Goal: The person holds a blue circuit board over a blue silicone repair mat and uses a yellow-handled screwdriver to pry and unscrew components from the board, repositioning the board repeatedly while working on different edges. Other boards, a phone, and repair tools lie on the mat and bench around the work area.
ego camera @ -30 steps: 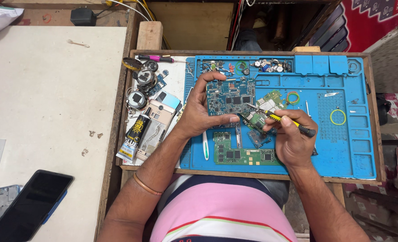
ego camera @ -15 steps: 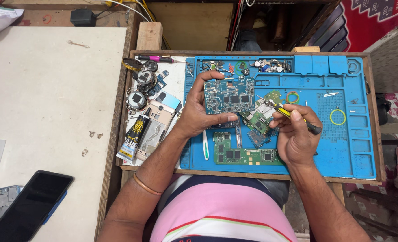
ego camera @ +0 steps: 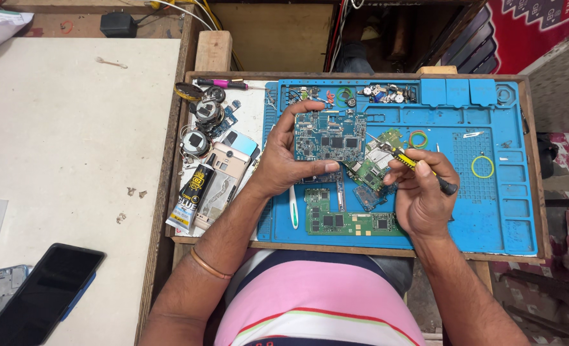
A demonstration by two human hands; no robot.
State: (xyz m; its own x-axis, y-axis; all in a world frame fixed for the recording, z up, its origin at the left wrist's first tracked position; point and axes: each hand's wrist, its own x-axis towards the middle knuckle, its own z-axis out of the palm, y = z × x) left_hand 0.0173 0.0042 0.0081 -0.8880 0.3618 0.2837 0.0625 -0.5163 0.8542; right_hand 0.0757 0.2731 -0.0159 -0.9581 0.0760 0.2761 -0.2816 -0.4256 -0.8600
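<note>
The left hand point(ego camera: 281, 163) grips a blue rectangular circuit board point(ego camera: 330, 136) by its edges — the thumb lies along the lower edge and the fingers curl over the top left corner. The board is lifted a little above the blue silicone work mat point(ego camera: 489, 192), over the mat's left half. The right hand point(ego camera: 422, 192) is closed around a thin screwdriver with a yellow and black handle point(ego camera: 419, 165), held like a pen; its tip points up and left, toward the right edge of the blue board. Under the tip lies a smaller green circuit board point(ego camera: 374, 163) (partly hidden by the blue one), and a long green circuit board point(ego camera: 352, 221) lies flat on the mat, near the front edge. A white plastic pry tool point(ego camera: 293, 208) lies just beside the left wrist. Left of the mat there are a black tube of glue point(ego camera: 190, 195), a phone back cover in pale gold point(ego camera: 223, 176) and some round metal parts point(ego camera: 201, 125). On the white table at far left lies a dark phone point(ego camera: 44, 295).
</note>
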